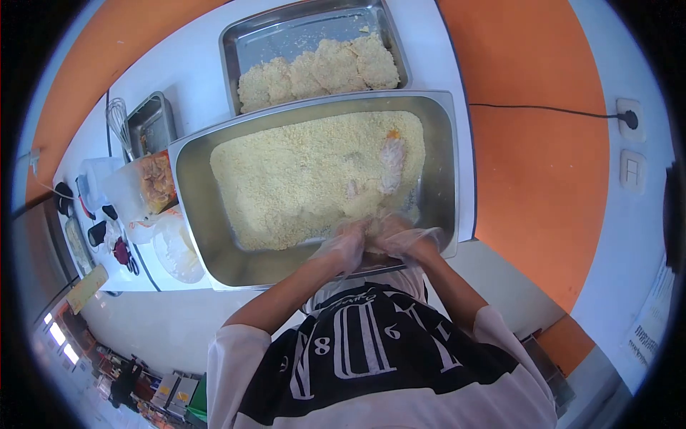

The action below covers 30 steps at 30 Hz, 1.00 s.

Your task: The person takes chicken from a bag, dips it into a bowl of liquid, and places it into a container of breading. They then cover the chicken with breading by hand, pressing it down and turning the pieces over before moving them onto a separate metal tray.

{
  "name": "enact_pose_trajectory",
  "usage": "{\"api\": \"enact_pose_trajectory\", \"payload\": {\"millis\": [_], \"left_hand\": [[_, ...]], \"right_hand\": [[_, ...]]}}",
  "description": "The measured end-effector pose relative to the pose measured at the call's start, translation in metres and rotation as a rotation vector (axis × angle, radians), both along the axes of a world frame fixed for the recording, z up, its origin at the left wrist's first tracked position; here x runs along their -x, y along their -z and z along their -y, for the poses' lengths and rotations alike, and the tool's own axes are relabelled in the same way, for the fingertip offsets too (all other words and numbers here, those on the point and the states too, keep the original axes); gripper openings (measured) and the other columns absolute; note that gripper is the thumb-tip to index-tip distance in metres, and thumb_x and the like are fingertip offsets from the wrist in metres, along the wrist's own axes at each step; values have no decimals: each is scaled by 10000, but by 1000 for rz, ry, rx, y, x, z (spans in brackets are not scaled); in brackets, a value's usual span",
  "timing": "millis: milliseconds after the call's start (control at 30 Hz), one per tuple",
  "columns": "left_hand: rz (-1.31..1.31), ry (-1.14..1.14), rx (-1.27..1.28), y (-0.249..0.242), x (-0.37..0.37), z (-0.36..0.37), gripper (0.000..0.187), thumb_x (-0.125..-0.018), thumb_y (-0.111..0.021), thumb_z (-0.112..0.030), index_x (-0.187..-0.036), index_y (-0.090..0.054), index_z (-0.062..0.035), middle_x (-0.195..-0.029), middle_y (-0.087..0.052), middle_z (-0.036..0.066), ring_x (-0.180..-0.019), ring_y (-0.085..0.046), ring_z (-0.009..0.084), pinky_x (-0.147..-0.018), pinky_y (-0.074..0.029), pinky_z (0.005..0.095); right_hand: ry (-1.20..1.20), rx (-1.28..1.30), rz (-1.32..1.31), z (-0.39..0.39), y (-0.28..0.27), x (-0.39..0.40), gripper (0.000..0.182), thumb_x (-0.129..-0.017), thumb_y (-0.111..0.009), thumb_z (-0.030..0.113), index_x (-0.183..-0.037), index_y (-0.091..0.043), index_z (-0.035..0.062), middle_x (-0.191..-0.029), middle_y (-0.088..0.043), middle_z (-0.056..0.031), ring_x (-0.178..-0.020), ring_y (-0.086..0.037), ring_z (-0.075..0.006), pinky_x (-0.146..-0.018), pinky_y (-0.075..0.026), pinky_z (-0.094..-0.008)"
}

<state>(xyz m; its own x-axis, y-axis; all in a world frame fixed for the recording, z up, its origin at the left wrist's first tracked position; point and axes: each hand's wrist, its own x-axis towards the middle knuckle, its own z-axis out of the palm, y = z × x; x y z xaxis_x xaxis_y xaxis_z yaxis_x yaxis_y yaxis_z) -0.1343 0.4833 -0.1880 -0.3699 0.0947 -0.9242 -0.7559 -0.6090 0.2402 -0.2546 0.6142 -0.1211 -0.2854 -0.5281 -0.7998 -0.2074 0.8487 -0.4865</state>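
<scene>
A deep metal pan (187, 207) holds a wide bed of pale yellow crumbs (286, 171). My left hand (346, 242) and my right hand (400, 234), both in clear plastic gloves, are close together at the pan's near right part. Their fingers are curled in around something covered in crumbs; what it is stays hidden. Just beyond them a whitish piece of meat (392, 166) lies partly coated on the crumbs.
Behind the pan, a metal tray (279, 43) bears several crumb-coated pieces (321, 70). At left are a whisk (118, 121), a small metal tray (166, 123), a container of orange-red pieces (156, 180) and a white bowl (175, 247). A cable (543, 107) runs to the wall socket.
</scene>
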Motion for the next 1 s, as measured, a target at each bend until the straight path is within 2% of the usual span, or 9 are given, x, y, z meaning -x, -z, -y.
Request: {"api": "enact_pose_trajectory", "payload": {"millis": [67,200,267,367,600,667,800,867,1000], "left_hand": [[-579,1180,691,-37,-12,41,542,-1049,-565,-192,-1511,-487,79,-1427,-625,280,-1294,-619,392,-1158,-446,526],[-562,853,676,-49,-47,68,487,-1090,-533,-141,-1529,-483,63,-1442,-631,240,-1329,-624,355,-1156,-473,487],[-61,-528,-72,-104,-16,78,465,-1129,-529,-172,-1536,-485,49,-1430,-640,217,-1328,-632,322,-1139,-512,418],[-60,-303,17,-143,-15,100,432,-1151,-521,-185,-1524,-497,31,-1402,-654,198,-1336,-630,311,-1130,-537,400],[-57,-162,129,-125,-28,120,436,-1132,-536,-191,-1483,-554,66,-1333,-691,190,-1248,-655,258,-1039,-556,357],[126,367,323,-100,-24,118,453,-1116,-572,-239,-1468,-587,45,-1295,-699,217,-1202,-654,262,-1025,-531,385],[-45,711,476,-47,-22,79,491,-1113,-573,-325,-1451,-613,28,-1287,-696,213,-1143,-647,274,-1030,-500,416],[-532,1306,923,-19,-29,53,545,-1104,-561,-422,-1438,-641,1,-1298,-688,217,-1141,-635,286,-1047,-482,441],[-123,573,351,-3,23,-24,612,-1132,-424,-494,-1481,-608,-28,-1525,-565,309,-1386,-530,417,-1166,-391,476]], "right_hand": [[55,165,4,7,3,3,639,-873,-770,547,-1197,-753,-3,-1074,-776,-253,-971,-743,-410,-897,-579,-477],[342,183,136,55,-36,23,561,-832,-818,419,-1144,-746,-42,-894,-746,-234,-812,-719,-290,-779,-573,-436],[393,188,205,82,-44,39,556,-815,-834,374,-1164,-735,-47,-849,-730,-231,-779,-703,-262,-762,-567,-431],[303,213,36,98,-48,50,595,-825,-833,321,-1280,-687,-34,-861,-741,-225,-762,-709,-288,-745,-560,-453],[367,173,-488,3,-36,67,605,-921,-719,256,-1441,-584,-24,-1233,-716,-328,-1192,-695,-454,-1057,-533,-514],[384,124,-713,-21,-24,63,619,-917,-732,281,-1441,-587,-16,-1249,-722,-311,-1189,-694,-476,-1056,-541,-510],[319,-3,-548,-28,-11,41,617,-912,-740,299,-1420,-599,-20,-1249,-720,-315,-1192,-695,-472,-1046,-544,-512],[290,-58,-403,-19,-17,27,616,-909,-744,307,-1410,-605,-23,-1249,-719,-316,-1194,-696,-470,-1042,-546,-513],[324,-70,-303,-15,-22,11,615,-905,-750,320,-1395,-614,-27,-1249,-717,-319,-1196,-697,-467,-1035,-549,-515]]}}
